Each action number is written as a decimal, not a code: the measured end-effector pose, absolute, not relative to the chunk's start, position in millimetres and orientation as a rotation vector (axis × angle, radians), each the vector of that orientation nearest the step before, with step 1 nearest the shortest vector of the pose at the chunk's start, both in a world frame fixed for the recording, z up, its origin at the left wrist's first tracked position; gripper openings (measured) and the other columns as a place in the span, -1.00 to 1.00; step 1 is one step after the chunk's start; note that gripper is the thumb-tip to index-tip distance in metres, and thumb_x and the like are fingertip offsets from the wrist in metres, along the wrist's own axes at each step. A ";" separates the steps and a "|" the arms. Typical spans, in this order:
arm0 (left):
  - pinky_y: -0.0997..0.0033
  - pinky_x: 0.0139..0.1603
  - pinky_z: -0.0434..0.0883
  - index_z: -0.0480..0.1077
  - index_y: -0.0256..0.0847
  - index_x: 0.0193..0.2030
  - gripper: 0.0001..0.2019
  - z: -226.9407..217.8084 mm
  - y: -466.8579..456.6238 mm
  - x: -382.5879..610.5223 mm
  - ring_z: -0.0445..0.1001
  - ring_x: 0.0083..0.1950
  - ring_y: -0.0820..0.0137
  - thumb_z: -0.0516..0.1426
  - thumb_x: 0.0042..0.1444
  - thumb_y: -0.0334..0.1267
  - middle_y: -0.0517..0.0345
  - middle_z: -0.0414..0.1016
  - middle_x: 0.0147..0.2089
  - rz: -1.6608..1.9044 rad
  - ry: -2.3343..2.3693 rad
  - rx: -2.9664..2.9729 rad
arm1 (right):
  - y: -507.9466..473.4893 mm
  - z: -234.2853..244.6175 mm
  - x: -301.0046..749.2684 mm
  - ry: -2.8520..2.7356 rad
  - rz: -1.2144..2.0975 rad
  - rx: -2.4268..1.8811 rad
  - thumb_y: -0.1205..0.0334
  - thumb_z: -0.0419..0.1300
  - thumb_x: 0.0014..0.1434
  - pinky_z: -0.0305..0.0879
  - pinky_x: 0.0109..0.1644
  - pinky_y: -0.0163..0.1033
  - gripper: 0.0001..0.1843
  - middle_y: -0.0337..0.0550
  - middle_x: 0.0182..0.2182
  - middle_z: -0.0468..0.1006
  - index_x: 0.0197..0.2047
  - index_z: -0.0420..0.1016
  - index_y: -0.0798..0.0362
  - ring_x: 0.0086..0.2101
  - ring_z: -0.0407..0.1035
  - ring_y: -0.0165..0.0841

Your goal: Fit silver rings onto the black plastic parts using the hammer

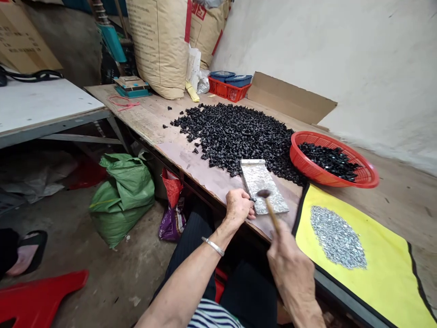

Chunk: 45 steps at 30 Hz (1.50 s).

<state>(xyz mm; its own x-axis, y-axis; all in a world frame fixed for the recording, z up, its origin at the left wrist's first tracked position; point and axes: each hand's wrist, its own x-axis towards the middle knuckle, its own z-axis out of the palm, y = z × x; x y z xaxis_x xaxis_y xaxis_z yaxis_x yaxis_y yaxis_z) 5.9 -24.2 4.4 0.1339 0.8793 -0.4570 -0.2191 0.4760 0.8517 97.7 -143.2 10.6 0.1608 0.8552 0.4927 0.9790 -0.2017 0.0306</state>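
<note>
A wooden tabletop is set against a white plastered wall. A grey concrete floor is seen below, and a white-topped table is placed beyond the tabletop's far left corner.

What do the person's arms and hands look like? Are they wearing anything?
Both hands are bare, with no gloves. The left hand has a thin silver bangle round its wrist. The right hand has no watch or bangle that shows. Both forearms are uncovered, and a bit of blue-and-white striped top shows near the left elbow.
</note>
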 end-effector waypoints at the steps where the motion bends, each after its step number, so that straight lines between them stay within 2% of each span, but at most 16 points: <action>1: 0.50 -0.76 0.34 0.18 -0.26 -0.57 -0.83 4.3 -24.0 6.0 0.25 -0.80 0.48 0.04 -0.26 -0.60 0.34 0.16 -0.86 0.906 1.168 0.707 | -142.1 9.7 97.7 -1.801 -0.527 -2.202 0.26 -0.06 0.22 0.05 -0.58 -0.31 -0.61 -0.04 -0.49 0.52 0.02 0.42 0.18 -0.64 0.31 -0.39; 3: 0.49 -0.76 0.34 0.18 -0.25 -0.58 -0.83 4.3 -23.7 6.4 0.24 -0.80 0.49 0.04 -0.25 -0.60 0.34 0.16 -0.85 0.915 1.163 0.702 | -138.1 10.3 101.0 -1.774 -0.318 -2.274 0.22 -0.07 0.21 0.04 -0.59 -0.31 -0.61 -0.06 -0.49 0.52 0.01 0.42 0.11 -0.66 0.29 -0.39; 5: 0.49 -0.77 0.34 0.18 -0.25 -0.57 -0.83 4.3 -23.6 6.3 0.25 -0.79 0.48 0.04 -0.25 -0.59 0.34 0.17 -0.85 0.921 1.154 0.701 | -131.8 14.1 107.9 -1.611 -0.039 -2.235 0.15 -0.03 0.17 0.13 -0.55 -0.31 -0.61 -0.07 -0.44 0.52 0.00 0.41 0.08 -0.60 0.33 -0.37; 9: 0.49 -0.75 0.36 0.20 -0.25 -0.55 -0.85 5.2 -28.6 0.6 0.27 -0.78 0.48 0.07 -0.25 -0.55 0.33 0.22 -0.82 0.963 1.099 0.700 | -113.7 20.1 122.5 -1.217 0.640 -1.995 0.07 0.04 0.04 0.16 -0.59 -0.31 -0.56 -0.29 -0.65 0.34 -0.04 0.32 0.12 -0.67 0.25 -0.40; 12: 0.49 -0.75 0.35 0.22 -0.26 -0.53 -0.87 9.3 -40.1 -11.3 0.29 -0.78 0.47 0.11 -0.25 -0.49 0.28 0.30 -0.78 1.026 0.973 0.731 | -98.5 17.6 129.7 -1.124 0.895 -1.889 0.10 0.01 0.00 0.14 -0.62 -0.31 -0.55 -0.37 -0.69 0.27 -0.05 0.28 0.12 -0.73 0.17 -0.43; 15: 0.49 -0.76 0.33 0.26 -0.27 -0.53 -0.89 17.9 -55.6 -26.4 0.30 -0.78 0.44 0.14 -0.25 -0.44 0.27 0.31 -0.78 1.030 0.876 0.808 | -88.2 16.8 135.0 -1.125 0.824 -1.963 0.15 0.05 -0.06 0.18 -0.54 -0.27 -0.61 -0.32 -0.67 0.30 -0.14 0.37 0.12 -0.67 0.20 -0.41; 18: 0.49 -0.72 0.35 0.29 -0.27 -0.55 -0.90 27.6 -69.5 -38.6 0.30 -0.77 0.46 0.17 -0.24 -0.40 0.28 0.32 -0.76 1.027 0.873 0.849 | -90.1 23.2 136.1 -1.219 0.568 -2.054 0.19 0.12 -0.10 0.22 -0.32 -0.16 -0.71 -0.16 -0.55 0.39 -0.27 0.47 0.10 -0.46 0.30 -0.30; 21: 0.48 -0.70 0.36 0.32 -0.27 -0.58 -0.90 33.1 -78.6 -45.3 0.31 -0.74 0.47 0.20 -0.23 -0.37 0.27 0.33 -0.73 1.013 0.895 0.882 | -105.1 34.0 129.0 -1.350 0.273 -2.054 0.14 0.12 -0.05 0.19 -0.15 -0.08 -0.76 -0.04 -0.40 0.46 -0.37 0.51 0.09 -0.29 0.31 -0.21; 23: 0.49 -0.65 0.36 0.36 -0.27 -0.57 -0.92 33.7 -82.2 -47.2 0.34 -0.72 0.47 0.21 -0.20 -0.36 0.26 0.34 -0.73 1.011 0.896 0.934 | -118.2 41.7 119.4 -1.311 0.443 -1.968 0.09 0.13 -0.01 0.23 -0.22 -0.12 -0.73 -0.07 -0.41 0.48 -0.35 0.52 0.10 -0.35 0.32 -0.27; 26: 0.51 -0.59 0.37 0.42 -0.26 -0.52 -0.97 31.4 -85.1 -47.9 0.38 -0.68 0.46 0.20 -0.13 -0.37 0.24 0.38 -0.70 1.018 0.893 1.046 | -133.7 50.8 101.7 -1.136 0.970 -1.695 0.07 0.20 -0.02 0.25 -0.43 -0.26 -0.65 -0.15 -0.44 0.49 -0.20 0.49 0.10 -0.50 0.30 -0.40; 28: 0.51 -0.57 0.37 0.44 -0.25 -0.50 -0.98 29.5 -86.1 -47.5 0.40 -0.65 0.46 0.19 -0.11 -0.39 0.22 0.43 -0.65 1.025 0.875 1.092 | -138.5 54.0 92.1 -1.045 1.120 -1.548 0.10 0.26 -0.06 0.24 -0.49 -0.31 -0.62 -0.15 -0.40 0.50 -0.16 0.47 0.10 -0.52 0.28 -0.44; 33: 0.49 -0.56 0.38 0.44 -0.26 -0.51 -0.97 25.9 -87.6 -45.1 0.42 -0.62 0.46 0.22 -0.11 -0.40 0.17 0.50 -0.53 1.056 0.770 1.084 | -139.2 55.4 83.2 -0.943 1.082 -1.485 0.18 0.32 -0.13 0.22 -0.55 -0.37 -0.70 -0.18 -0.45 0.51 -0.29 0.49 0.10 -0.54 0.29 -0.48; 40: 0.36 -0.67 0.44 0.35 -0.30 -0.47 -0.82 13.8 -90.1 -36.7 0.38 -0.69 0.41 0.28 -0.19 -0.34 0.23 0.41 -0.64 1.015 0.628 0.690 | -138.3 56.6 78.5 -0.894 1.097 -1.493 0.20 0.32 -0.15 0.21 -0.57 -0.37 -0.70 -0.17 -0.50 0.50 -0.30 0.49 0.13 -0.60 0.26 -0.50; 45: 0.41 -0.74 0.42 0.30 -0.31 -0.46 -0.78 12.5 -93.4 -35.1 0.32 -0.74 0.47 0.28 -0.23 -0.39 0.23 0.38 -0.66 0.926 0.623 0.467 | -135.2 51.5 78.7 -0.844 1.129 -1.524 0.17 0.33 -0.16 0.18 -0.61 -0.37 -0.68 -0.19 -0.54 0.47 -0.31 0.49 0.16 -0.64 0.21 -0.52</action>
<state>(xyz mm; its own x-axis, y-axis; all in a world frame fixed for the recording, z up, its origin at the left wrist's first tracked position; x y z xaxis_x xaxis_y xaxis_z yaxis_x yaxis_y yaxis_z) -35.1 -93.4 12.5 0.4498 0.8444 -0.2911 -0.5872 0.5251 0.6160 78.7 -135.2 51.5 0.3157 0.9189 -0.2366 -0.0325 -0.2387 -0.9706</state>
